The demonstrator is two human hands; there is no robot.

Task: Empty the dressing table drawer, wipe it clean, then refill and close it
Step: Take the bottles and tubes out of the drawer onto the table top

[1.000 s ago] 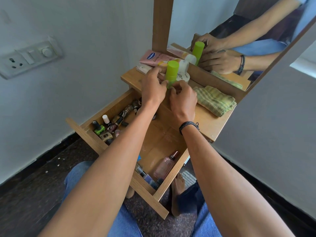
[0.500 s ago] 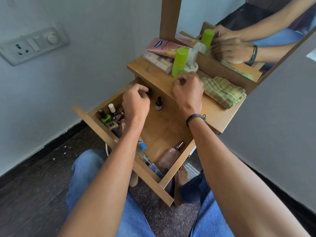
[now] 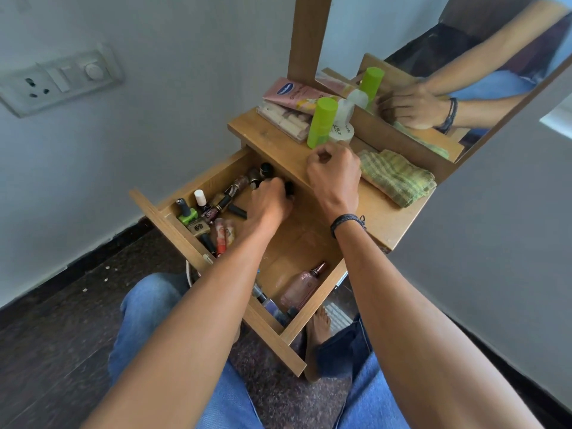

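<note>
Your dressing table top [image 3: 387, 218] sits beyond and to the right of both hands. It carries the green bottle [image 3: 322, 122] and the folded checked cloth [image 3: 396, 178]. The drawer [image 3: 161, 224] is pulled fully out beneath it, toward your lap, and is far from empty.

Your left hand [image 3: 269, 199] is the one inside the drawer, reaching to its back edge. Your right hand [image 3: 334, 174] is curled into a fist on the table top just above that edge, with nothing visible in it.

A cluster of nail polishes and lipsticks [image 3: 204, 209] lies to the left of your left hand. A pink spray bottle [image 3: 301, 286] lies well behind your left wrist, near the front right corner, with its long axis running along the side wall.

The move turns on the small dark bottle [image 3: 289, 187]. It stands upright just to the right of your left fingertips, tucked under the overhang of the table top. Your left fingers are curled down over dark caps there. Your knuckles hide the contact, so I cannot tell whether they have closed on anything.

Your left hand is nearer to the bottle. I judge the lift must come back toward you before it goes up, so it clears the overhang.
</note>
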